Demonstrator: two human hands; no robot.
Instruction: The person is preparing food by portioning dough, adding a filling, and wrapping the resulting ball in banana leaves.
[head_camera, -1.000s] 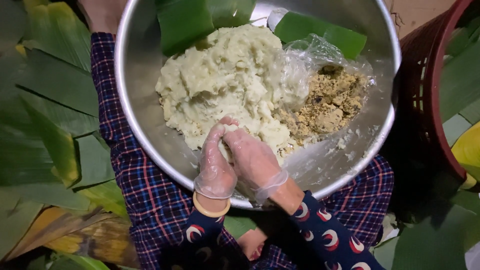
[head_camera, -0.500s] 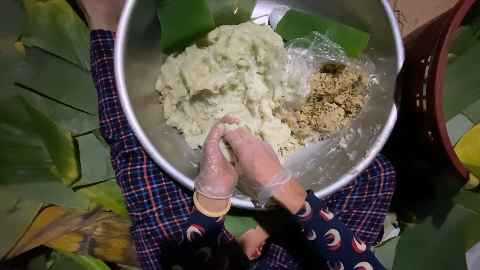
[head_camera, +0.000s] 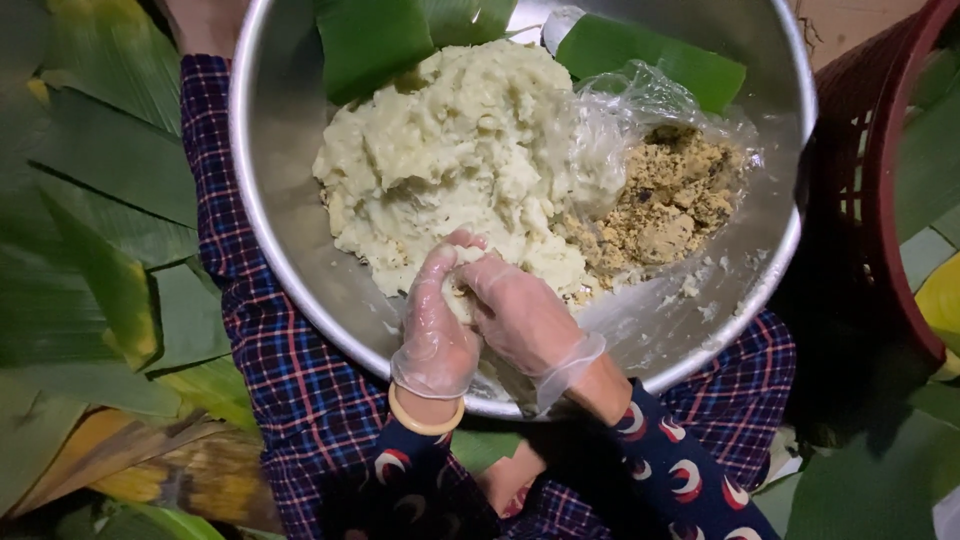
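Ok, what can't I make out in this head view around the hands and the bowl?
- The dough lump between the left hand and right hand: mostly covered by the gloved fingers.
- The steel bowl: its far rim is cut off by the top edge.
- The crumbly brown filling: partly veiled by the clear plastic bag.
- The red basket: cut off by the right edge, contents unseen.

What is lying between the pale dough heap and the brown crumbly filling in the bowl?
In the head view, crumpled clear plastic film lies between the pale dough heap and the brown crumbly filling, inside the metal bowl.
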